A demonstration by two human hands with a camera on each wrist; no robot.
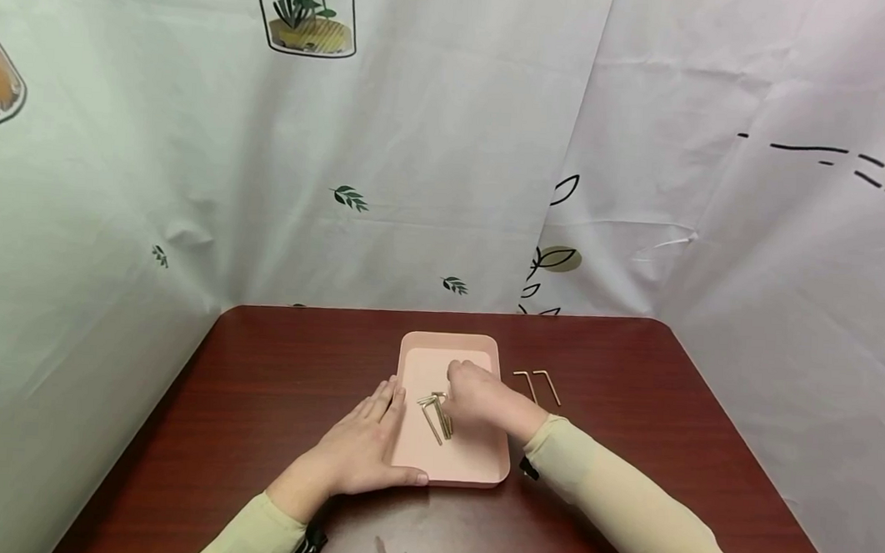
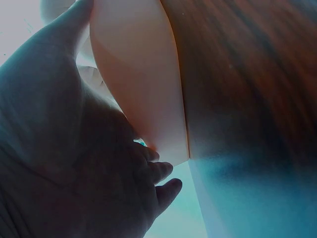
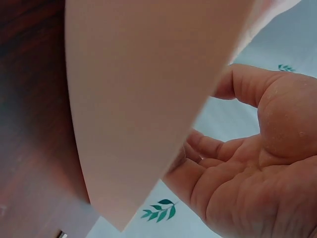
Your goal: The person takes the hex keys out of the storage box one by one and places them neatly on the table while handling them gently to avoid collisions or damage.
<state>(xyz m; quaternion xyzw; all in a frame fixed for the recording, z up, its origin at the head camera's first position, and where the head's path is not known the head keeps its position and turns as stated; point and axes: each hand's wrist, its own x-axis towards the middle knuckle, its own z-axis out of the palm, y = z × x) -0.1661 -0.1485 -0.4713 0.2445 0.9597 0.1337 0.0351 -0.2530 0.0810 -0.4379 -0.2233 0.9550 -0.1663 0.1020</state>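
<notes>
A shallow pink tray stands on the table with several brass-coloured L-shaped hex keys piled in its middle. My left hand lies along the tray's left side, its fingers extended against the rim and its thumb at the near edge. The left wrist view shows that hand against the tray's outer wall. Over the tray's right side reaches my right hand, its fingers bent down beside the pile. In the right wrist view the tray wall hides the fingertips of this hand; I cannot tell whether they hold a key.
Two more hex keys lie on the dark red wooden table, just right of the tray. A white curtain with printed plants surrounds the table at the back and sides.
</notes>
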